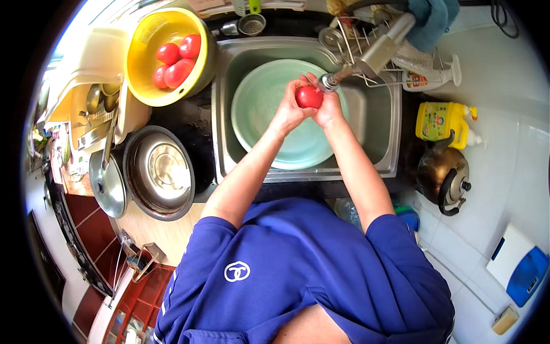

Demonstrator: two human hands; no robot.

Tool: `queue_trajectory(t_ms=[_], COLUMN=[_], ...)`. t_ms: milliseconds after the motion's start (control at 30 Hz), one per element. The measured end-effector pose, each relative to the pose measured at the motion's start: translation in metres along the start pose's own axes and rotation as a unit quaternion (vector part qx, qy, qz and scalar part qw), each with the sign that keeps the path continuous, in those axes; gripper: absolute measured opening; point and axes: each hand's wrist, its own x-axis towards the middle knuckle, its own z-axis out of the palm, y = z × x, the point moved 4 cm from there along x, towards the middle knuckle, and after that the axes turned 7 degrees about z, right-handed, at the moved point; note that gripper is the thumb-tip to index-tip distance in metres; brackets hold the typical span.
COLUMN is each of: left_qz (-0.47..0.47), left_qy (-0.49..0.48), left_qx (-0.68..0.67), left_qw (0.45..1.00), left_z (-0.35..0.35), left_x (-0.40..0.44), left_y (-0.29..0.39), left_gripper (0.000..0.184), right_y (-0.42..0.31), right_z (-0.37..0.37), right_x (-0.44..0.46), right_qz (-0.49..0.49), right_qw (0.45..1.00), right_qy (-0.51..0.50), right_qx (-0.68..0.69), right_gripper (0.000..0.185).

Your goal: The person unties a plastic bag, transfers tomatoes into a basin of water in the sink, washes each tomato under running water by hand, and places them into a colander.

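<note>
A red tomato [309, 97] is cupped between both palms at the mouth of the metal faucet [345, 71]. My left hand [290, 104] wraps it from the left, fingers curled over the far side. From the right, my right hand [329, 109] presses against the same tomato, its fingers partly hidden behind the tomato and faucet. Beneath them, a pale green basin [256, 112] with water in it sits inside the steel sink [366, 137]. Several more tomatoes [179, 73] lie in a yellow bowl [141, 63] at the upper left.
Left of the sink stand a dark-rimmed metal pot [166, 172], a glass lid [107, 184] and a cream utensil rack [134, 117]. On the right are a wire rack [356, 40], a yellow bottle [438, 121] and a kettle [444, 172]. A small strainer [252, 24] lies behind the sink.
</note>
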Motion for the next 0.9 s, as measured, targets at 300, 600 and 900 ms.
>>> queue_trajectory(t_ms=[300,600,900], left_qz=[-0.008,0.251,0.242], left_qy=[0.014,0.257,0.140], left_qx=[0.140,0.447,0.464], left_qw=[0.990,0.819,0.840], left_z=[-0.030,-0.236,-0.291], left_x=[-0.016,0.023,0.040], left_y=[0.064,0.206,0.155], left_gripper=[0.071,0.069,0.066], right_y=[-0.010,0.031,0.031], right_z=[-0.047,-0.079,-0.074], right_x=[-0.004,-0.024,-0.030], right_qz=[0.029,0.109,0.097], right_qw=[0.946,0.957,0.949], right_qy=[0.115,0.187,0.190], right_qx=[-0.302,-0.195,-0.234], right_gripper=[0.038,0.032,0.033])
